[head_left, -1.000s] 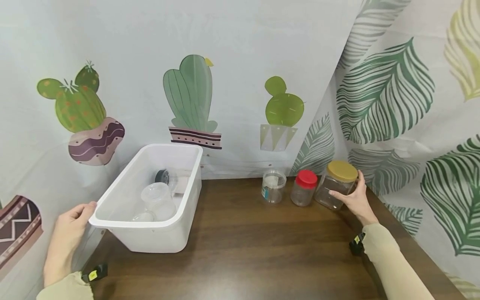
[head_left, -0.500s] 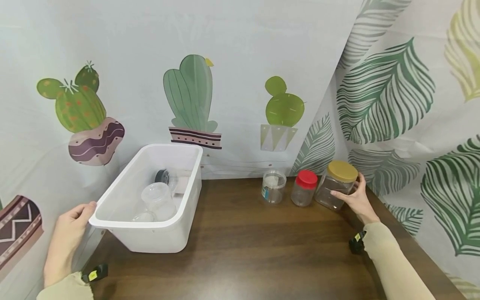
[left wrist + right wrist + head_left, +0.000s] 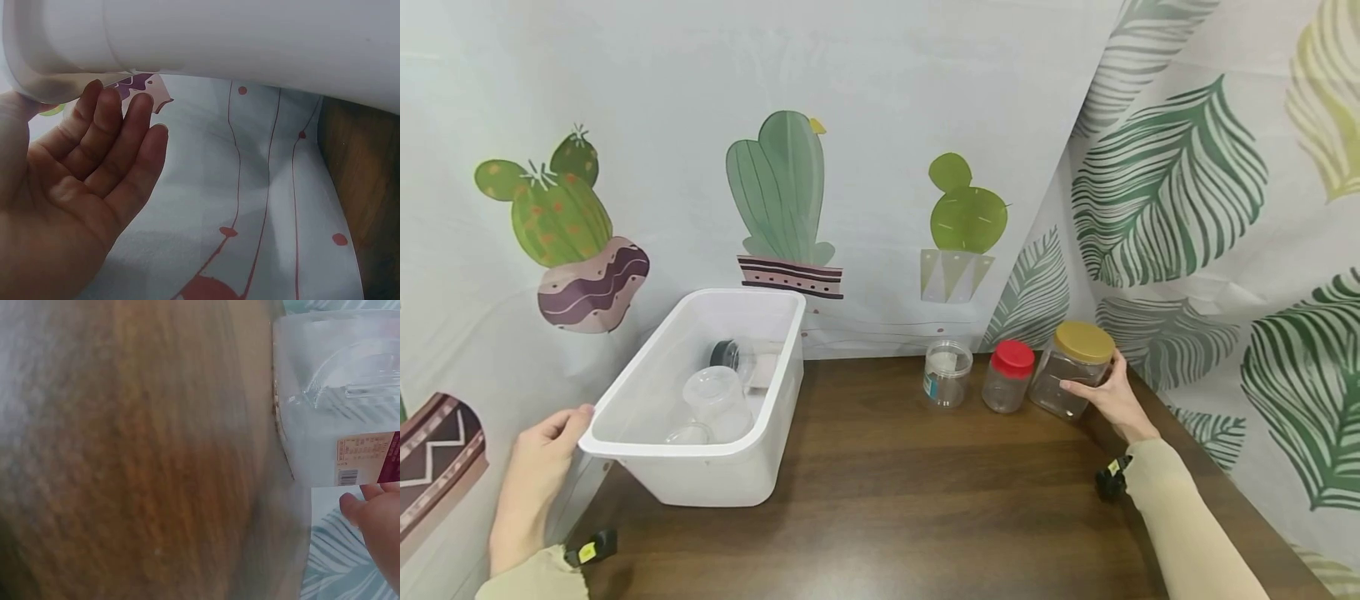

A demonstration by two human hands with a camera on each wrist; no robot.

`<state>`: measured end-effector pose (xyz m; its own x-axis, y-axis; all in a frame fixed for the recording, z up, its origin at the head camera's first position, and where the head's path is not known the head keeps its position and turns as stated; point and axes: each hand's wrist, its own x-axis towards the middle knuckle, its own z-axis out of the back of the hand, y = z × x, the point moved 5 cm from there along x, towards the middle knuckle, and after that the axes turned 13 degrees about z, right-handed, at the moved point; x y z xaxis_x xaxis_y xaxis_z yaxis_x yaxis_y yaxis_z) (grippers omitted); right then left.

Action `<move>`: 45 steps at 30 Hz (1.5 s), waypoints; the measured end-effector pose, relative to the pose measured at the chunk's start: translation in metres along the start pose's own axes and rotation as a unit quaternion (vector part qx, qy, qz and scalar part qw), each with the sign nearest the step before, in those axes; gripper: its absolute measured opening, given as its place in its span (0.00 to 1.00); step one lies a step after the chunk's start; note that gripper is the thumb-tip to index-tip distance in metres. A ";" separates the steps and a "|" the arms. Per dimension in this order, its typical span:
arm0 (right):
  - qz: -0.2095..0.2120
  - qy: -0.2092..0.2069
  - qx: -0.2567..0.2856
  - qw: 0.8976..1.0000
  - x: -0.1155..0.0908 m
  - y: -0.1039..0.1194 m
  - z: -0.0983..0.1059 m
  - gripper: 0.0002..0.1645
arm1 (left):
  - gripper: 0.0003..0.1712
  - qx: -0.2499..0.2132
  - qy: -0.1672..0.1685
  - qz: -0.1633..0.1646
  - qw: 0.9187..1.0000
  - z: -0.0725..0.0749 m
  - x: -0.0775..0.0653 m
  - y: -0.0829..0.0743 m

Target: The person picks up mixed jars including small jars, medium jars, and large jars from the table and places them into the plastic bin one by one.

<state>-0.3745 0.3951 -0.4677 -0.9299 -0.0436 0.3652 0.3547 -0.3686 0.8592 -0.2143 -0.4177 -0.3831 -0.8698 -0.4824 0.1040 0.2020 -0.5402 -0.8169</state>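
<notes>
At the near left corner of a white plastic bin (image 3: 730, 492), my left hand (image 3: 537, 479) pinches the rim. In the left wrist view its curled fingers (image 3: 134, 134) lie under the rim, the thumb at the edge. Far to the right, my right hand (image 3: 1116, 404) grips a large clear jar (image 3: 1054, 390) with a gold lid, thumb in front and fingers round the far side. The right wrist view shows the jar's base (image 3: 350, 381) and a printed label; most of the hand is cut off there.
Left of the gold-lidded jar stand a red-lidded clear jar (image 3: 1006, 385) and a clear jar (image 3: 946, 379) that looks lidless. Several clear containers (image 3: 713, 396) lie in the bin, one with a dark lid. A printed cloth (image 3: 880, 167) hangs behind the brown table (image 3: 895, 483).
Almost nothing differs. Both hands keep their holds, and the bin and jars stay in place; only a slight shift of the view shows.
</notes>
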 end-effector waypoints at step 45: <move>0.291 -0.049 -0.284 0.912 0.014 0.167 -0.004 0.72 | 0.23 -0.011 0.001 -0.005 1.000 0.000 0.001 0.000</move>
<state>-0.3284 0.3291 -0.3203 -0.5765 -0.3122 0.7551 0.6526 -0.7320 0.1956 -0.2157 -0.4178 -0.3831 -0.8732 -0.4745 0.1113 0.1827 -0.5304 -0.8278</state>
